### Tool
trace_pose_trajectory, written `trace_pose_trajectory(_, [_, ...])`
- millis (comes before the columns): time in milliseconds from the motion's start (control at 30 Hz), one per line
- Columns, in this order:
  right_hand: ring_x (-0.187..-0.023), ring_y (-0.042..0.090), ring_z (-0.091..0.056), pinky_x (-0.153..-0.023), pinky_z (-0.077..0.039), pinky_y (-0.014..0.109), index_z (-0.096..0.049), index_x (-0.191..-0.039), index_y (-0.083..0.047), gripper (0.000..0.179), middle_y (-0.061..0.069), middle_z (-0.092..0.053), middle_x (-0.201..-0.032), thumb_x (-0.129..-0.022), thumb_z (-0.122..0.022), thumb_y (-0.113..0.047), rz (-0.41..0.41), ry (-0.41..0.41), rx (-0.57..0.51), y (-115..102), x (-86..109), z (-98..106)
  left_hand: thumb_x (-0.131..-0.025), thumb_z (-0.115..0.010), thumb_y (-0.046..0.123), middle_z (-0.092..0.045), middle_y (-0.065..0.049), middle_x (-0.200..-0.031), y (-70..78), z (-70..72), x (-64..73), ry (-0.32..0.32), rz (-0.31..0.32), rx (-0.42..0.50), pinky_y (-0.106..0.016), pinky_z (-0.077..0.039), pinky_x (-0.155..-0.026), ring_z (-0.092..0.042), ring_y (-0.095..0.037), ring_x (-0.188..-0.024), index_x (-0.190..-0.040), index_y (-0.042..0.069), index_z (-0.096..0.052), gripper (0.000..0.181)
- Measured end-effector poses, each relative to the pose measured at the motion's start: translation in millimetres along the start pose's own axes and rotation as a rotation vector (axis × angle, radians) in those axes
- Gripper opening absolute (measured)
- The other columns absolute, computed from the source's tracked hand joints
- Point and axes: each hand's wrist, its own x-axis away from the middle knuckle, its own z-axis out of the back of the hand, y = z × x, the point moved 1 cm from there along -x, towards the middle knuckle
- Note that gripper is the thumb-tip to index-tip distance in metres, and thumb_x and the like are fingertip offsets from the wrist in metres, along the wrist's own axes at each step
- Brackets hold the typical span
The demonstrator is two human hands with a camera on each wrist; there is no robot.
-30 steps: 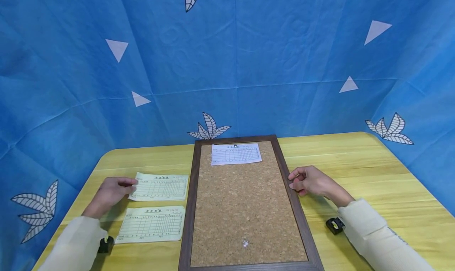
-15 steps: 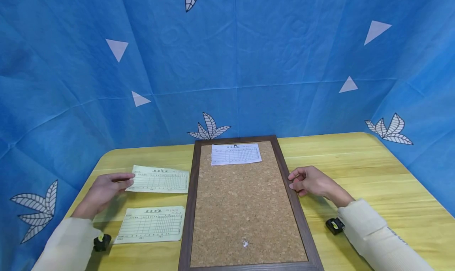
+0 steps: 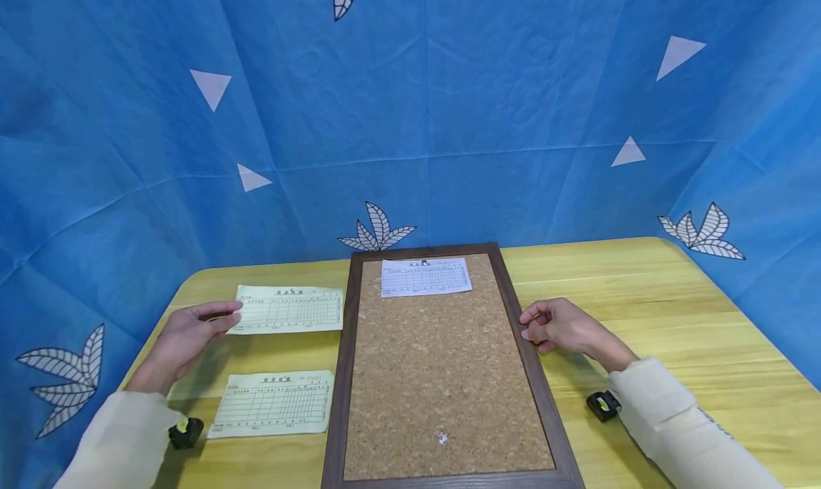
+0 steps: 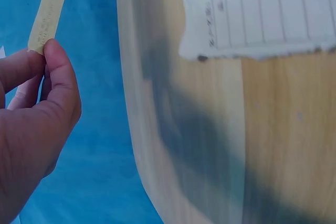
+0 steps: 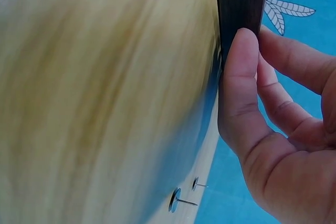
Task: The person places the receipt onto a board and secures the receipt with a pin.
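Note:
Between thumb and fingers, my left hand (image 3: 186,336) pinches the left edge of a pale green printed slip (image 3: 288,309). The slip is lifted off the wood, its right end close to a framed cork board (image 3: 442,368). In the left wrist view the held slip (image 4: 50,14) appears nearly edge-on. My right hand (image 3: 558,325) holds the board's right frame edge; in the right wrist view the thumb lies along the dark frame (image 5: 242,3) with the forefinger at its face. A white slip (image 3: 426,282) is fixed by a dark tack at the board's top.
A second pale green slip (image 3: 276,403) lies left of the board. A small silvery cluster (image 3: 442,438) sits low on the cork. Two thumbtacks (image 5: 176,201) stand points outward on the wood near my right hand. A blue cloth (image 3: 410,118) hangs behind the table.
My left hand has lifted the pale green slip and carried it farther back and slightly left. My right hand and the board have stayed in place.

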Motion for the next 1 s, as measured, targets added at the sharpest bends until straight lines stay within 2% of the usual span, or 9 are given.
trace_pose_trajectory(233, [-0.075, 0.019, -0.059, -0.067, -0.056, 0.036, -0.060, -0.111, 0.009, 0.018, 0.010, -0.058, -0.089, -0.094, -0.063, 0.002, 0.003, 0.001, 0.006, -0.6, -1.1, 0.1, -0.100, -0.062, 0.028, -0.050, -0.023, -0.142, 7.0, -5.2, -0.5, -0.004, -0.016, 0.032, -0.028, -0.054, -0.085, -0.056, 0.011, -0.091, -0.142, -0.006, -0.050, 0.055])
trace_pose_trajectory(467, [-0.074, 0.019, -0.060, -0.067, -0.056, 0.036, -0.060, -0.111, 0.009, 0.018, 0.010, -0.058, -0.088, -0.094, -0.063, 0.002, 0.008, -0.003, 0.010, -0.1, -1.2, 0.6, -0.099, -0.065, 0.024, -0.061, -0.002, -0.127, 11.7, -12.3, -0.6, -0.015, -0.026, 0.098, -0.025, -0.053, -0.085, -0.059, 0.009, -0.092, -0.140, -0.007, -0.051, 0.054])
trace_pose_trajectory(667, [-0.075, 0.019, -0.060, -0.067, -0.056, 0.036, -0.060, -0.111, 0.009, 0.018, 0.010, -0.058, -0.089, -0.094, -0.064, 0.002, 0.002, -0.002, 0.008, 1.0, -1.4, 0.0, -0.098, -0.067, 0.025, -0.063, 0.006, -0.119, 16.3, -18.0, 1.0, -0.015, -0.026, 0.126, -0.025, -0.053, -0.084, -0.059, 0.007, -0.093, -0.140, -0.007, -0.052, 0.055])
trace_pose_trajectory(833, [-0.076, 0.020, -0.060, -0.068, -0.056, 0.036, -0.060, -0.111, 0.008, 0.019, 0.010, -0.057, -0.089, -0.094, -0.064, 0.001, 0.004, -0.003, 0.004, 1.2, -1.4, 0.2, -0.098, -0.067, 0.022, -0.063, 0.006, -0.117, 22.1, -21.9, 3.5, -0.004, -0.034, 0.138, -0.023, -0.053, -0.085, -0.060, 0.007, -0.093, -0.140, -0.009, -0.051, 0.054])
trace_pose_trajectory(1000, [-0.076, 0.020, -0.060, -0.068, -0.056, 0.036, -0.060, -0.111, 0.008, 0.019, 0.010, -0.057, -0.089, -0.094, -0.065, 0.001, 0.007, -0.002, 0.004, 1.4, -1.6, 0.1, -0.098, -0.066, 0.022, -0.061, -0.006, -0.125, 27.2, -28.2, 4.6, -0.005, -0.029, 0.117, -0.024, -0.053, -0.085, -0.060, 0.004, -0.092, -0.140, -0.007, -0.052, 0.052])
